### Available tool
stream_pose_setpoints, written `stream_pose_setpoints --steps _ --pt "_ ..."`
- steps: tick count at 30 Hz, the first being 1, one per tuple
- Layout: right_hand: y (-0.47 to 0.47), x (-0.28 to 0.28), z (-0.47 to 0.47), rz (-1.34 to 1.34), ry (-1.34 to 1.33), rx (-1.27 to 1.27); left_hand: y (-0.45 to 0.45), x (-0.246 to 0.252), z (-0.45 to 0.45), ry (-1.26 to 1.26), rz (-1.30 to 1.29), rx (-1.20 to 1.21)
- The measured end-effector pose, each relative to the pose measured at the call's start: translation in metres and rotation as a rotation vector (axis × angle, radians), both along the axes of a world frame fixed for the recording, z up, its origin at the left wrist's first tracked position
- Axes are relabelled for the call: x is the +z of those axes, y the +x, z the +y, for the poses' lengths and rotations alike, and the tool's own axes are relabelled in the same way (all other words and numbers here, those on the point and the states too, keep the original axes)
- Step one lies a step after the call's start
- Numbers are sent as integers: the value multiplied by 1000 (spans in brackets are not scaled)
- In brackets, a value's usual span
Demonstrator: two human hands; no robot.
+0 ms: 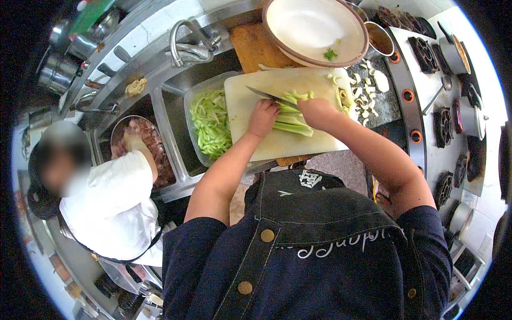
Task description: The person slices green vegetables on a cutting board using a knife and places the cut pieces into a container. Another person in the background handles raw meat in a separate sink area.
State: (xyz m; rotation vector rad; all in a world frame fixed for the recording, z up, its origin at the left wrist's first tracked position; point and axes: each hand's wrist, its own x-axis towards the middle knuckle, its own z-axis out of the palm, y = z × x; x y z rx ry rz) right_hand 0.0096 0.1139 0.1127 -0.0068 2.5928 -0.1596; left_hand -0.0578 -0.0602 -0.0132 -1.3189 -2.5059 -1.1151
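My right hand [318,114] grips a kitchen knife [269,95], its blade pointing to the far left over the pale cutting board [276,146]. Close to the blade, my left hand [264,116] rests with curled fingers on celery stalks [294,126]. Cut celery pieces [297,96] lie just beyond the knife. The knife's handle is hidden in my fist. To the left, a clear plastic tub [189,132] holds a heap of sliced celery [212,124], beside the board's edge. Trimmed celery ends [342,99] sit at the board's right side.
A brown-rimmed bowl [304,30] with a green leaf stands behind the board. White scraps [366,92] litter the dark counter at right, before a stove [432,92]. At left, a co-worker [112,192] reaches into a basin of raw meat [136,132] in the sink, near a faucet [174,44].
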Motion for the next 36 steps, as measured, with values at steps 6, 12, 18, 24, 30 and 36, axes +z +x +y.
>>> stream_pose_setpoints --steps 6,12,18,24,30,36 --pt "0 -11 -7 27 -18 -49 -4 5 -2 -15 -13 -29" --pt "6 -4 -14 -25 7 -83 0 0 -6 4 -80 9" --pt "-17 5 -15 -37 21 -16 -2 -4 -8 -9 -101 26" --pt "-11 -22 -18 -16 13 -46 -2 -5 -7 50 -203 51" --pt "-17 -15 -19 35 -20 -43 -6 -1 -6 58 -232 76" --pt "-27 -21 -22 69 -41 -30 1 -14 -13 46 -232 60"
